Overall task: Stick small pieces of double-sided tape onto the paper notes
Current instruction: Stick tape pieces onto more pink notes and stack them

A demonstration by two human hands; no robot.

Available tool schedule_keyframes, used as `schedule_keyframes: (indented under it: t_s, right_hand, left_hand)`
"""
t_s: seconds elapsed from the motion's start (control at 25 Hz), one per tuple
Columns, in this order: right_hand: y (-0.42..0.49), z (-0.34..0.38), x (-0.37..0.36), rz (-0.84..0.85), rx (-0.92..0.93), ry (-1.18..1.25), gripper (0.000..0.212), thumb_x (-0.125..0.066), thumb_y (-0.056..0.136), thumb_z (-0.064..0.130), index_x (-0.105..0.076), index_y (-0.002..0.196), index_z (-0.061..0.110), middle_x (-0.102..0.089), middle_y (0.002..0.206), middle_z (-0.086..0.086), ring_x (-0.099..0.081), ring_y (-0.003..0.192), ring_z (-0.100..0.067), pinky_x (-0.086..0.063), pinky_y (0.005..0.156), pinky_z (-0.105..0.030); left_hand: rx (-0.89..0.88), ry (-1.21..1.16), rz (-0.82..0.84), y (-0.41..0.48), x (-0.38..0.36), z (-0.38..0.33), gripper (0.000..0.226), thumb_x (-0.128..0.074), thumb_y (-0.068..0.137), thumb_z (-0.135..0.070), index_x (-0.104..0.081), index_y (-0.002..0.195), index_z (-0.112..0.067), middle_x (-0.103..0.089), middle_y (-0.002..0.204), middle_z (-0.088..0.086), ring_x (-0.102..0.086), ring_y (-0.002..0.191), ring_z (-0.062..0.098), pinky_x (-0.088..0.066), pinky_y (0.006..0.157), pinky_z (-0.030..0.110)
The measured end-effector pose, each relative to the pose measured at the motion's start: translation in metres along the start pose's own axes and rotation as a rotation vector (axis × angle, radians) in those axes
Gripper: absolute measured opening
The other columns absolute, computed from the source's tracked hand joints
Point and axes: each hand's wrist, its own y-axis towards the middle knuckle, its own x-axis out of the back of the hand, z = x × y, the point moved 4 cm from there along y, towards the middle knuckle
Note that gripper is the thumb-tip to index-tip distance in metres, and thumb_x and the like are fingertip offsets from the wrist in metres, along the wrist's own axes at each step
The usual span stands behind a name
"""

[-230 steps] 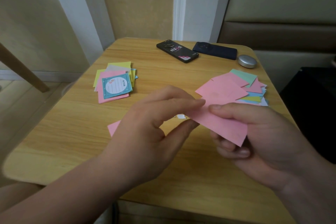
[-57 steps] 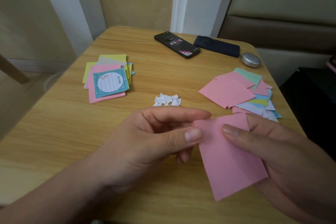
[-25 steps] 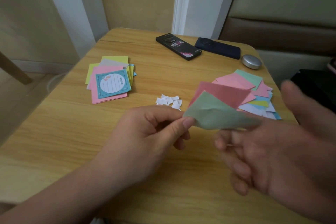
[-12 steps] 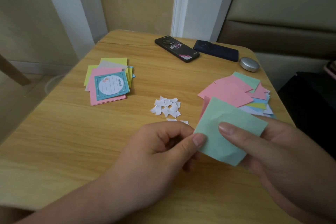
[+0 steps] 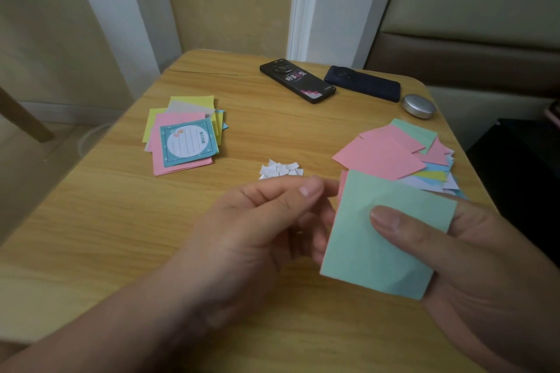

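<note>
My right hand [image 5: 472, 263] holds a mint-green paper note [image 5: 378, 239] above the table's front, thumb on top and fingers beneath. A pink note's edge [image 5: 342, 185] shows behind its upper left corner. My left hand [image 5: 260, 230] is just left of the note with curled fingers, thumb and forefinger close together; whether it holds anything I cannot tell. A small heap of white tape pieces [image 5: 280, 168] lies on the table behind my left hand. A fanned pile of pink, green, blue and yellow notes [image 5: 394, 154] lies at the right.
A second stack of notes [image 5: 183, 136], topped by a teal printed card, lies at the left. Two phones [image 5: 298, 80] [image 5: 362, 83] and a round silver tin [image 5: 418, 106] sit at the wooden table's [image 5: 91, 236] far edge. A dark surface borders the table's right side.
The pink note gave way to a mint-green one in my right hand. In the last half second my left fingertips came off the green note's edge and moved slightly left.
</note>
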Motion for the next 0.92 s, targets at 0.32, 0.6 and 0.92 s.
schedule_keyframes:
  t_s: [0.32, 0.6, 0.92]
  right_hand:
    - [-0.006, 0.005, -0.005, 0.056, 0.016, -0.080, 0.061, -0.088, 0.037, 0.064, -0.080, 0.089, 0.034, -0.079, 0.095, -0.001, -0.076, 0.089, -0.022, -0.061, 0.074, -0.035]
    - [-0.007, 0.007, -0.005, -0.030, 0.004, -0.191, 0.043, -0.081, 0.053, 0.059, -0.079, 0.089, 0.037, -0.079, 0.090, 0.001, -0.076, 0.085, -0.020, -0.056, 0.085, -0.052]
    - [-0.005, 0.004, 0.000, -0.223, 0.019, -0.534, 0.009, -0.074, 0.075, 0.039, -0.079, 0.081, 0.034, -0.074, 0.072, 0.020, -0.070, 0.068, 0.002, -0.053, 0.056, -0.018]
  left_hand:
    - [0.084, -0.152, 0.019, -0.005, -0.008, 0.009, 0.019, -0.071, 0.086, -0.016, -0.073, 0.084, 0.003, -0.055, 0.093, 0.037, -0.039, 0.099, 0.042, -0.030, 0.095, 0.062]
    - [0.077, -0.069, -0.061, -0.005, -0.006, 0.010, 0.022, -0.072, 0.078, -0.019, -0.077, 0.086, 0.001, -0.061, 0.093, 0.034, -0.050, 0.093, 0.042, -0.044, 0.090, 0.056]
    - [-0.043, 0.389, -0.201, -0.010, -0.014, -0.003, 0.016, -0.078, 0.066, -0.024, -0.080, 0.078, -0.013, -0.078, 0.078, 0.003, -0.076, 0.076, 0.019, -0.060, 0.066, 0.023]
